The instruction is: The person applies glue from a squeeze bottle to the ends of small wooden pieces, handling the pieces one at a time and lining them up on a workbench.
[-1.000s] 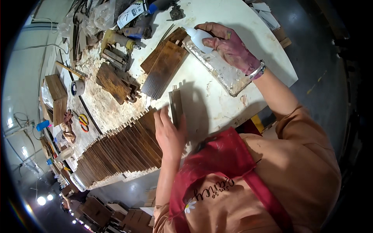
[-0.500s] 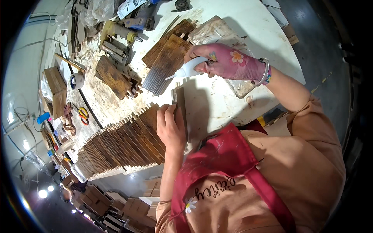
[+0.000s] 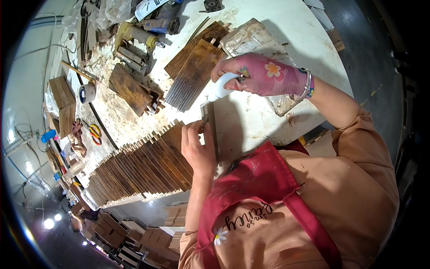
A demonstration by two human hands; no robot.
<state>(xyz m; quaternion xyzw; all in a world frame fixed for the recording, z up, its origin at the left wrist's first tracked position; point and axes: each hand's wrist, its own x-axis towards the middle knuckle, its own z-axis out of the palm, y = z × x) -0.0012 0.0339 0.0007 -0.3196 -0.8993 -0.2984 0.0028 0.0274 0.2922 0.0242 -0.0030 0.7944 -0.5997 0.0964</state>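
Note:
My bare left hand (image 3: 198,147) is closed on a narrow dark wood board (image 3: 211,123) standing on its edge. My right hand (image 3: 264,75), in a pink flowered glove, grips a white squeeze bottle (image 3: 219,88). The bottle tips nozzle-down over the far end of that board; whether its tip touches the wood I cannot tell. Just left of my left hand runs a long row of brown wood boards (image 3: 143,163) with pale tenons along their far edge. Beyond the hands lie loose boards, one with a ribbed dark surface (image 3: 192,76).
A stack of short wood pieces (image 3: 130,87) sits farther left, near a yellowish nail gun (image 3: 134,38). Yellow-handled scissors (image 3: 95,133), a tape roll (image 3: 88,93) and a wooden box (image 3: 62,105) line the left side. A stained plastic-wrapped block (image 3: 253,38) lies behind my glove.
My right hand has tilted the squeeze bottle steeper, bringing its nozzle down to the far end of the held board. The left hand keeps its grip nearly in place.

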